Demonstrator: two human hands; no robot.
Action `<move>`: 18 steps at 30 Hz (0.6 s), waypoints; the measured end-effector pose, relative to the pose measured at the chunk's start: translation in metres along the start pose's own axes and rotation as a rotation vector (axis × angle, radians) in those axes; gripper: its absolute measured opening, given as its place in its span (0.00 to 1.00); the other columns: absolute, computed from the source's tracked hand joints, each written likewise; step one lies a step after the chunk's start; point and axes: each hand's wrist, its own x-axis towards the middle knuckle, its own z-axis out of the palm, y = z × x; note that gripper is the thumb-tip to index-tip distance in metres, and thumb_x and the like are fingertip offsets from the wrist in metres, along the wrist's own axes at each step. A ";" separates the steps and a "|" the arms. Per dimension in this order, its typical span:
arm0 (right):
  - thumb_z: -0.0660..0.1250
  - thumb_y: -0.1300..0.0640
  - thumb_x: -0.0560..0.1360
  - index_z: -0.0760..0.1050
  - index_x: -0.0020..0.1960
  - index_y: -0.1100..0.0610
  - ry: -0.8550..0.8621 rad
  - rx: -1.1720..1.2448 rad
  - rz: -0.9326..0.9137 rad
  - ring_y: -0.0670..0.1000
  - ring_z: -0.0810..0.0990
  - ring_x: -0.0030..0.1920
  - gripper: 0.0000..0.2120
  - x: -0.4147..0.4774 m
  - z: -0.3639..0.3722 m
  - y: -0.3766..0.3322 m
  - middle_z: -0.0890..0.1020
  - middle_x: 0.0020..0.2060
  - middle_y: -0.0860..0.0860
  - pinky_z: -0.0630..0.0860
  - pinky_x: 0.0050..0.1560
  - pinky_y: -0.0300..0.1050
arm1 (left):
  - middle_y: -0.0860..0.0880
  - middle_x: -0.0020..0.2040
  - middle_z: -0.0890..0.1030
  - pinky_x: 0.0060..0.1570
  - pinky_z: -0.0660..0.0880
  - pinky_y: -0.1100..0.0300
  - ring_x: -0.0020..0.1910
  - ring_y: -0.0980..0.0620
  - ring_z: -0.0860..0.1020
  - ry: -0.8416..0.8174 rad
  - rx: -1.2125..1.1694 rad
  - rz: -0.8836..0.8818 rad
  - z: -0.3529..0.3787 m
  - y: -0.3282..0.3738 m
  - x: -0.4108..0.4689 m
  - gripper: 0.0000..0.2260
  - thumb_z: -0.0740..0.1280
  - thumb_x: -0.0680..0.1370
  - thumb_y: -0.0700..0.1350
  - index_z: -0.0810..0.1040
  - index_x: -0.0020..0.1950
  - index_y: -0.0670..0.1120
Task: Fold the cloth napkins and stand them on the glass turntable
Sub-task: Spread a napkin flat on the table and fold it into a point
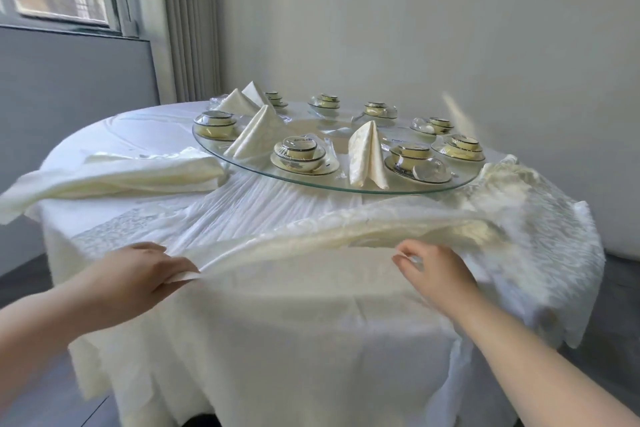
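Near desk [138, 128] carries napkin [346, 232], spread, long axis left–right; left grip [145, 274] pinches its near-left corner; right grip [433, 267] curls at its near edge, hold unclear

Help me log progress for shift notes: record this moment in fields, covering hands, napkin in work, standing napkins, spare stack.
left hand: pinches the near edge of the open napkin
right hand: at the same napkin's lifted edge; grip unclear
open napkin: unfolded, spread before the person
standing napkins: at least three on the glass turntable
spare stack: lying flat, left of the turntable
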 end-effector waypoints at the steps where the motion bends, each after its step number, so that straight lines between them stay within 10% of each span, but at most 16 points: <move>1: 0.63 0.56 0.76 0.74 0.38 0.47 -0.055 0.068 -0.026 0.52 0.76 0.44 0.09 -0.003 0.000 -0.006 0.79 0.36 0.45 0.68 0.45 0.42 | 0.62 0.25 0.74 0.24 0.64 0.76 0.30 0.59 0.78 -0.022 0.007 -0.064 -0.002 -0.008 -0.014 0.18 0.42 0.80 0.62 0.69 0.48 0.59; 6: 0.66 0.54 0.73 0.72 0.27 0.40 -0.286 0.176 -0.139 0.46 0.70 0.30 0.18 -0.022 -0.008 -0.037 0.75 0.26 0.46 0.67 0.36 0.38 | 0.61 0.33 0.80 0.39 0.75 0.63 0.35 0.63 0.77 -0.165 -0.291 -0.339 -0.025 -0.033 -0.064 0.26 0.42 0.52 0.84 0.69 0.41 0.79; 10: 0.68 0.43 0.70 0.76 0.33 0.43 -0.482 0.153 -0.150 0.42 0.75 0.35 0.08 -0.030 -0.011 -0.038 0.79 0.33 0.45 0.70 0.41 0.36 | 0.67 0.39 0.81 0.44 0.71 0.70 0.43 0.67 0.78 -0.201 -0.621 -0.415 -0.050 -0.004 -0.034 0.27 0.47 0.51 0.84 0.72 0.42 0.77; 14: 0.57 0.25 0.63 0.75 0.52 0.42 -0.307 0.206 -0.084 0.32 0.71 0.57 0.28 -0.011 0.000 -0.023 0.75 0.57 0.37 0.64 0.55 0.25 | 0.57 0.51 0.81 0.48 0.66 0.64 0.54 0.52 0.77 -0.080 -0.532 -0.410 -0.031 0.027 0.028 0.07 0.61 0.76 0.58 0.79 0.45 0.66; 18: 0.51 0.43 0.79 0.46 0.75 0.48 -0.330 -0.279 0.071 0.50 0.47 0.75 0.28 0.001 0.023 0.004 0.46 0.75 0.49 0.45 0.72 0.44 | 0.47 0.66 0.73 0.56 0.65 0.62 0.64 0.48 0.70 -0.124 -0.465 -0.517 0.014 0.043 0.084 0.14 0.56 0.81 0.41 0.74 0.64 0.45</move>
